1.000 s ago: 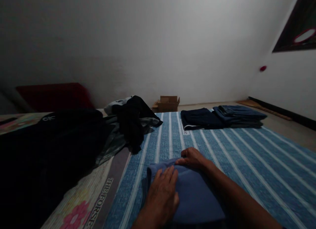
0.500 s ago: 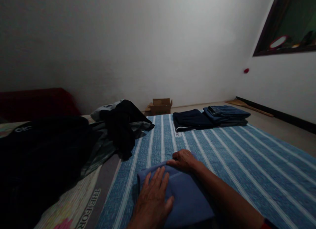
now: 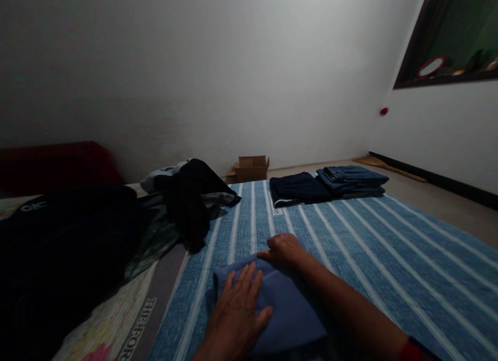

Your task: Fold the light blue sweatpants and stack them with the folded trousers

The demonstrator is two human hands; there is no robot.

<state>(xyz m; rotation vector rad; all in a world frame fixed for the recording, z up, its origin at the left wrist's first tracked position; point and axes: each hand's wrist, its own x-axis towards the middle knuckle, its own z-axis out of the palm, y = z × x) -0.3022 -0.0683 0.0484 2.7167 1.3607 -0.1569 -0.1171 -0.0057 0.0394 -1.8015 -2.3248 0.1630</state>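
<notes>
A folded blue garment (image 3: pixel 290 311) lies on the striped bed sheet (image 3: pixel 350 252) right in front of me; its exact kind does not show. My left hand (image 3: pixel 239 304) rests flat on its left part, fingers stretched out and thumb apart. At the far edge, my right hand (image 3: pixel 283 250) has its fingers curled over the cloth and its thumb along the top. Part of the garment's right side is hidden under my right forearm and in shadow.
Dark folded trousers (image 3: pixel 298 189) and a stack of folded jeans (image 3: pixel 354 180) sit at the far edge of the bed. Loose dark clothes (image 3: pixel 78 247) are heaped at left, with a black garment (image 3: pixel 190 195) beyond. A cardboard box (image 3: pixel 252 169) stands behind the bed.
The view has shifted slightly, so everything sits a little further left. Both hands keep nearly the same places on the blue garment.
</notes>
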